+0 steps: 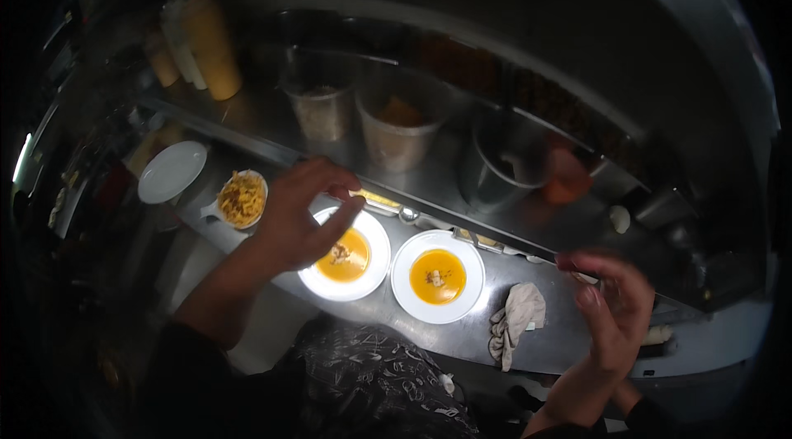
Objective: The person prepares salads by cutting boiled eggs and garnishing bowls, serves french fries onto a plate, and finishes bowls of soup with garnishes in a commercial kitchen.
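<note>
Two white rimmed plates of orange soup stand side by side on a steel counter; pale pieces and dark specks top the soup in the left plate and the right plate. My left hand is over the left plate's upper left edge, thumb and fingers bent with a gap between the tips, nothing visible in them. Off to the right, beyond a crumpled beige cloth, my right hand is raised by the shelf edge, fingers curled and apart, with no object visible in it.
A white handled dish of yellow, brown-topped food and an empty white plate stand left. Above, the steel shelf holds squeeze bottles, clear tubs and a dark container. Another person's forearm shows at lower right.
</note>
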### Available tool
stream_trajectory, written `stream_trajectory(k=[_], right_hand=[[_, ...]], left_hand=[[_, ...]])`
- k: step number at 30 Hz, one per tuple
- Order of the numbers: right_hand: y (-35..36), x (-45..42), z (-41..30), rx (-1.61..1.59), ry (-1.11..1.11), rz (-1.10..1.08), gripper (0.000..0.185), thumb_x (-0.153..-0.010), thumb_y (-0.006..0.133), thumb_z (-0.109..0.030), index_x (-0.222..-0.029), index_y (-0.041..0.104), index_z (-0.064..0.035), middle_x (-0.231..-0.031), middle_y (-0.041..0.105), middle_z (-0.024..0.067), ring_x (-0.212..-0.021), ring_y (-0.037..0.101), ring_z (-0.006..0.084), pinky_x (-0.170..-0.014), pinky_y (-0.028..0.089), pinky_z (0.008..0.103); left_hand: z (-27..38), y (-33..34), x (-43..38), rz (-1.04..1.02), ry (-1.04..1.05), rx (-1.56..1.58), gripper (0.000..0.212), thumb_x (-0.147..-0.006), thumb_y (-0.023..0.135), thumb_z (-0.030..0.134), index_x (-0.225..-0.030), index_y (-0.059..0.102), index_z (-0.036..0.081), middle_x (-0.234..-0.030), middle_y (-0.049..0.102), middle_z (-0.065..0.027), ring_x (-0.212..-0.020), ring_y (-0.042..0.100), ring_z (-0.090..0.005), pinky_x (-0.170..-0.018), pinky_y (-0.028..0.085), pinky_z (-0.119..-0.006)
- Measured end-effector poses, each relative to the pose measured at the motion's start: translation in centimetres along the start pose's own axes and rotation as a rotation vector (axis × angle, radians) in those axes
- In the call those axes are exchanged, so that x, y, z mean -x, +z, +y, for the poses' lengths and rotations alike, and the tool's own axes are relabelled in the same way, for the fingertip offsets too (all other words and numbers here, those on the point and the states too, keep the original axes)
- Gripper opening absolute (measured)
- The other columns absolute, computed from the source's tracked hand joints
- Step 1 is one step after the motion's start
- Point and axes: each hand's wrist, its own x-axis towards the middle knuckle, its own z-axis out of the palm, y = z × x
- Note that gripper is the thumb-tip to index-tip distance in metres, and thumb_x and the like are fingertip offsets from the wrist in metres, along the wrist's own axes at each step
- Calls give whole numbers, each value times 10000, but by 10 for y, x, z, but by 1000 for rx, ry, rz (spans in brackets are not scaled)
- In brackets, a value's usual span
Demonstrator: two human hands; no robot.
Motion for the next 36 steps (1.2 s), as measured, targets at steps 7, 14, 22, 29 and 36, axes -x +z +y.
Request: stream_trajectory(k=[7, 14, 22, 29, 36], right_hand=[[184, -218, -41, 759, 91, -410, 308, -937, 712, -95, -1239, 769, -106, -1138, 778, 182, -997, 764, 313, -931, 582, 411], [266, -308, -2, 1268, -23, -844, 289, -856, 746, -89, -1138, 773, -146, -1126, 767, 161, -1050, 748, 340, -906, 598, 442], [259, -315, 9, 1256, -103, -765, 232, -895, 735, -132, -1127, 752, -133, -1162, 741, 130, -1153, 716, 326, -988, 564, 467], [240, -304, -15, 1485, -27, -841, 243, -881, 758, -185, -1118, 753, -134, -1119, 749, 134, -1096, 723, 324, -949, 562, 455], [180, -284, -14, 899, 74, -517, 211, -914, 767, -142, -1119, 772, -94, -1052, 771, 116, -967, 728, 256, -878, 561, 387]], left_hand=[[-107, 0, -54, 197, 360, 54, 376, -768, 897, 59, -1063, 664, 70, -821, 676, -62, -661, 660, -179, -588, 513, -287], [-155, 20, -69, 138, 381, 238, 833, -774, 930, 169, -1493, 519, 78, -780, 642, -33, -602, 630, -156, -527, 493, -287], [-169, 21, -76, 205, 409, 199, 818, -811, 881, 165, -1528, 502, 60, -742, 625, -21, -583, 630, -163, -557, 502, -302], [-153, 11, -68, 120, 328, 145, 784, -864, 823, 173, -1551, 466, 52, -800, 707, -69, -625, 703, -239, -594, 570, -361], [-141, 18, -49, 257, 338, 430, 590, -887, 782, 97, -1428, 553, 42, -831, 652, -66, -697, 668, -181, -639, 557, -312]])
